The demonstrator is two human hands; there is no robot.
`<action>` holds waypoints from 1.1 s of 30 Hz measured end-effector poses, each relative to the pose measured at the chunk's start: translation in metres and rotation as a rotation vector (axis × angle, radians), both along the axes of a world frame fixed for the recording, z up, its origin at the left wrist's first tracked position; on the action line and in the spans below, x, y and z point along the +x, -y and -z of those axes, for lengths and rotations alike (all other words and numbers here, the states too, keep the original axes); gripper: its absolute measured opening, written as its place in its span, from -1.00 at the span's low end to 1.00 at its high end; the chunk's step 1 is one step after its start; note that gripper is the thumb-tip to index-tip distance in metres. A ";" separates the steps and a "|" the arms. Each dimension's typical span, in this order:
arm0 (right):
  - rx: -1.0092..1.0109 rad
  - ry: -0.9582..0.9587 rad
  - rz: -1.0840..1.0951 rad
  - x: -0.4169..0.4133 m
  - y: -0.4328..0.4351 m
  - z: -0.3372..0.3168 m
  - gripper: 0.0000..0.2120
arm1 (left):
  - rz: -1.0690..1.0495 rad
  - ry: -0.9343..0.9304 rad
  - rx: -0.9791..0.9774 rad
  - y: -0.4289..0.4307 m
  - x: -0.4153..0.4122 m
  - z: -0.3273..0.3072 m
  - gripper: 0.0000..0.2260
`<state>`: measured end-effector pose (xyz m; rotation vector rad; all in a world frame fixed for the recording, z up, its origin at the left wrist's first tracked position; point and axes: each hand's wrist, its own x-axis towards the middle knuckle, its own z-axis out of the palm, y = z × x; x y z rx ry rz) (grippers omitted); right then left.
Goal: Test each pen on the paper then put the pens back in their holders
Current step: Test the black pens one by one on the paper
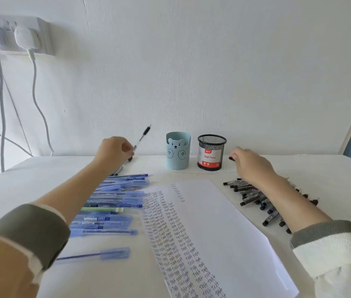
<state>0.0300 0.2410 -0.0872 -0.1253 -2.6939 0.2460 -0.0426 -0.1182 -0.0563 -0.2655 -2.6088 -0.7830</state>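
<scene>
White paper [224, 222] lies nearest me, slanted on the table [331, 175], its left part filled with rows of the handwritten word "Test". Left of it, blue pens [114, 201] lie spread under my left forearm, with a lone blue pen [97, 254] closer to me. To the right, black pens [249, 193] lie heaped under my right forearm. Beyond them my left hand [114, 149] has its grip pinched on the lower end of a clear pen [141, 137] with a black collar. The pen is raised off the table, its long axis slanting up and away to the right. It points roughly toward the pale blue bear holder [178, 150], which stands right of that hand, with the black mesh holder [211, 152] just beside it. My right hand [249, 163] sits just right of the mesh holder, fingers curled down, something small and dark at the tips. Whether that grip holds it I cannot tell. Behind everything is a white wall [234, 72], with a socket [17, 33] and cables [34, 82] at far left.
</scene>
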 end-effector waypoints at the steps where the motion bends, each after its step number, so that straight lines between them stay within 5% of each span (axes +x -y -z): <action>1: -0.032 -0.052 -0.053 0.000 0.004 -0.002 -0.77 | -0.013 0.050 -0.061 -0.003 -0.005 0.005 -0.91; 7: -0.209 -0.018 -0.192 0.016 0.041 -0.026 -0.72 | -0.178 0.135 -0.361 -0.014 -0.018 0.034 -0.76; 9: -0.419 -0.025 -0.260 0.022 0.051 -0.030 -0.72 | -0.201 0.152 -0.413 -0.014 -0.015 0.036 -0.70; 18: -0.992 -0.187 -0.463 0.030 0.070 -0.045 -0.78 | -0.225 0.169 -0.429 -0.008 -0.008 0.033 -0.70; 21: -1.080 -0.147 -0.533 0.030 0.078 -0.049 -0.50 | -0.134 0.120 -0.404 -0.011 -0.006 0.031 -0.82; 24: -1.292 -0.082 -0.605 0.028 0.088 -0.045 -0.62 | 0.158 0.062 -0.400 -0.025 0.006 0.031 -0.86; 27: -1.431 0.096 -0.595 0.030 0.100 -0.038 -0.53 | 0.492 0.059 -0.386 -0.043 0.031 0.039 -0.86; 33: -1.495 0.330 -0.519 0.031 0.115 -0.016 -0.66 | 0.483 0.061 -0.357 -0.049 0.044 0.059 -0.78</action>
